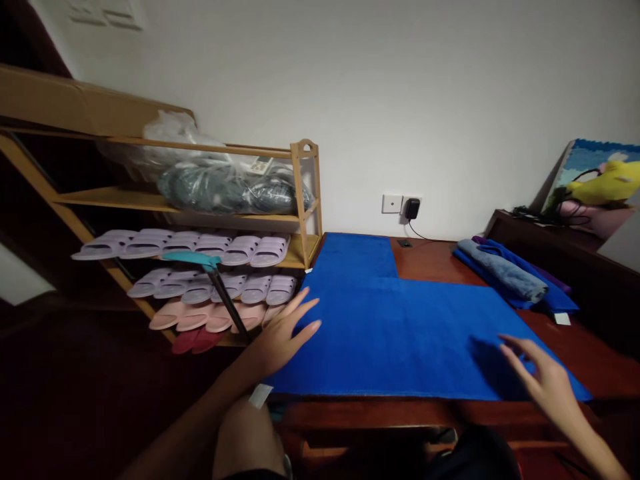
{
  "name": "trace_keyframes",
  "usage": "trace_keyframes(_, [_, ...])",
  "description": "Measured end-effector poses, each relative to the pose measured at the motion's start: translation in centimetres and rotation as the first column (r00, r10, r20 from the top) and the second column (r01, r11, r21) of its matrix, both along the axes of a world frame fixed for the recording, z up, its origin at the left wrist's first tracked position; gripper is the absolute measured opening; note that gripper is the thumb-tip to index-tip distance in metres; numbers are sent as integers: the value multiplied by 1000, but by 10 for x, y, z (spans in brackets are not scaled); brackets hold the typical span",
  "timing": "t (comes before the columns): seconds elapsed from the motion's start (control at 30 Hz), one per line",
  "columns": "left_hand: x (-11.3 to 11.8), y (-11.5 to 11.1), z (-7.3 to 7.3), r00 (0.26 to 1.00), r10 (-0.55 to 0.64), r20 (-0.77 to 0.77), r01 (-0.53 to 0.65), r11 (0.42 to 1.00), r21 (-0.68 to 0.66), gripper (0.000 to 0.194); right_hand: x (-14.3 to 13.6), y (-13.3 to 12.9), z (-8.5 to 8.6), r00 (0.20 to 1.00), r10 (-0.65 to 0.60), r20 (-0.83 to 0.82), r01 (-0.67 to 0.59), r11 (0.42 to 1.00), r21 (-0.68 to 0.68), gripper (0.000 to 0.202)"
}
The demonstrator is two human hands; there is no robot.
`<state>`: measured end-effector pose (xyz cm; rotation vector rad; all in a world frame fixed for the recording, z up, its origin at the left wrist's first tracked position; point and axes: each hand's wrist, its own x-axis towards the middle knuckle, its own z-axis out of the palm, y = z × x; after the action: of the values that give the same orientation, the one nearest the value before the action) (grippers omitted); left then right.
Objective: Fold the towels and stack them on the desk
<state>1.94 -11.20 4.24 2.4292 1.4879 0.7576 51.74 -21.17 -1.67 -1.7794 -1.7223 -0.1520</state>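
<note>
A blue cloth (390, 333) lies spread flat on the dark reddish wooden desk (430, 259), with a second blue cloth or part (357, 253) reaching back to the wall. White tags show at its left edge. My left hand (285, 333) is over the left edge of the cloth, fingers apart, holding nothing. Above the cloth's right side is my right hand (537, 370), its fingers loosely bent and apart, casting a shadow on the fabric. Nothing shows in it.
Rolled and folded cloths (505, 273) in grey-blue, blue and purple lie at the desk's right. A wooden rack (307, 200) at left carries rows of slippers (240, 250) and a plastic-wrapped bundle (230, 183). A teal-topped handle (193, 259) stands before it. A black adapter (413, 209) is plugged into the wall.
</note>
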Motion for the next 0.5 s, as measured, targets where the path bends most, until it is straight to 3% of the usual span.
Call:
trace_keyframes(0.1, [57, 37, 44, 980, -199, 19, 197, 976, 89, 32, -80, -39, -6, 976, 185, -118, -191, 981, -44, 37])
trace_keyframes(0.13, [80, 52, 53, 971, -239, -14, 239, 965, 104, 28, -104, -48, -11, 961, 240, -139, -248, 968, -45, 38])
trace_keyframes(0.2, [127, 85, 60, 965, -208, -159, 222, 972, 76, 25, -145, -57, -25, 938, 307, -162, -318, 947, -45, 46])
trace_keyframes(0.33, [201, 135, 41, 940, -208, -270, 211, 977, -19, 16, -190, -51, -54, 955, 273, -112, -260, 958, 124, 61])
trace_keyframes(0.4, [222, 150, 24, 931, -208, -301, 200, 978, -57, 14, -199, -46, -64, 976, 207, -71, -190, 963, 193, 65])
trace_keyframes(0.5, [237, 163, 0, 922, -214, -323, 192, 977, -97, 29, -203, -42, -70, 996, 92, -16, -85, 964, 250, 67])
